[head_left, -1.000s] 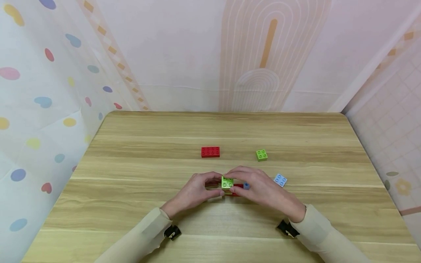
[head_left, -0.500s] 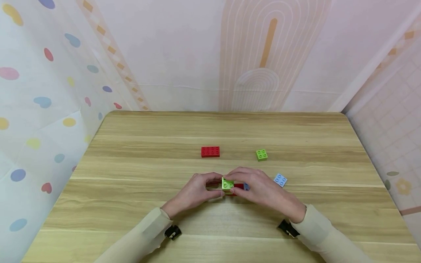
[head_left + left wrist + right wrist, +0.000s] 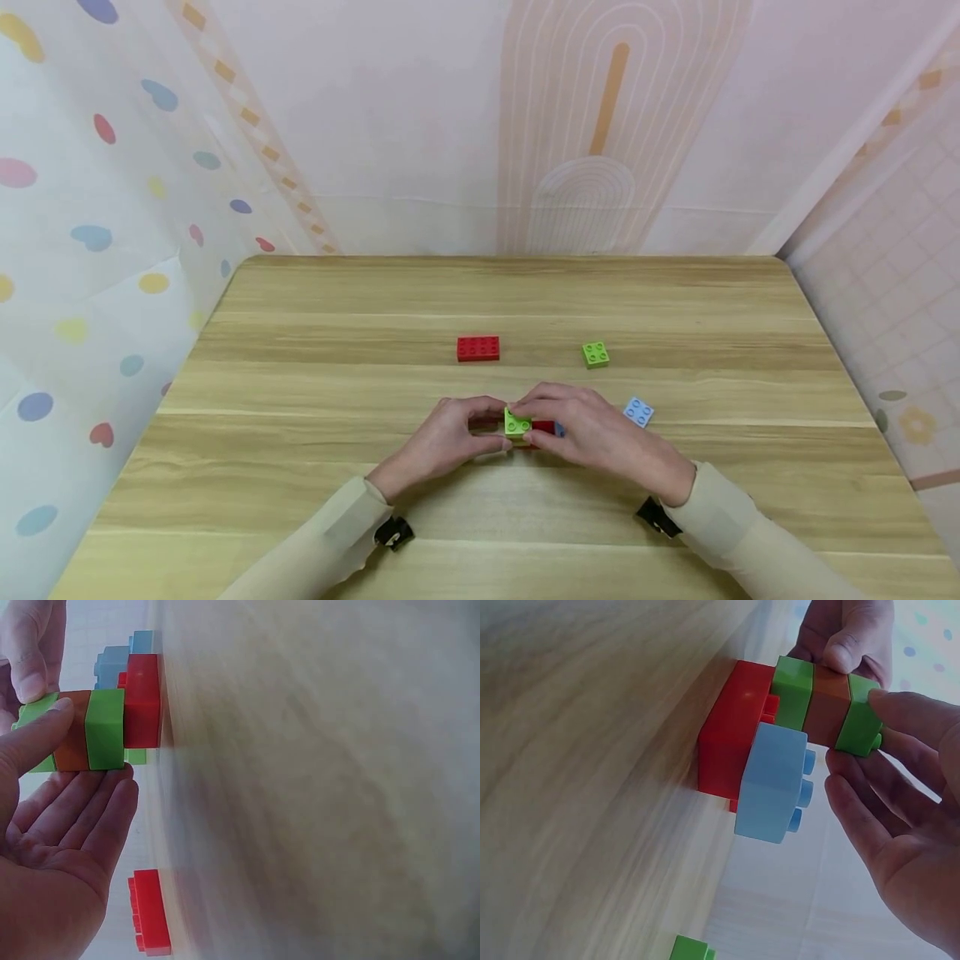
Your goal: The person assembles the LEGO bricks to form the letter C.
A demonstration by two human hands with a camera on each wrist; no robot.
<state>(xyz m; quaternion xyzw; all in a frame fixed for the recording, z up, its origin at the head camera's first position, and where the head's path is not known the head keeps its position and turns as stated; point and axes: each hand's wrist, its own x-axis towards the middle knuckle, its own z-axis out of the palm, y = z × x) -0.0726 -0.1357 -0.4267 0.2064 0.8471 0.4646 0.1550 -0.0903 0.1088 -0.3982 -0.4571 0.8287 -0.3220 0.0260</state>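
Head view: at left, the left hand (image 3: 445, 435) has a narrow grip, its thumb and fingers on either side of the brown brick (image 3: 829, 709). Farther off, slightly right, a loose red brick (image 3: 477, 349) lies on the surface (image 3: 337, 333). Near the middle, the brown brick stands between the upper green brick (image 3: 517, 427) and the lower green brick (image 3: 791, 691), above the left part of the red base brick (image 3: 731, 739). All look light, stiff and hard to break; smooth walls might slip a little, so flat opposite sides below the studs seem the best hold. A blue brick (image 3: 769, 784) sits on the base's right part. The right hand (image 3: 588, 427) pinches the upper green brick. Farther right come a loose green brick (image 3: 596, 355), far, and a pale blue brick (image 3: 638, 412), nearer.
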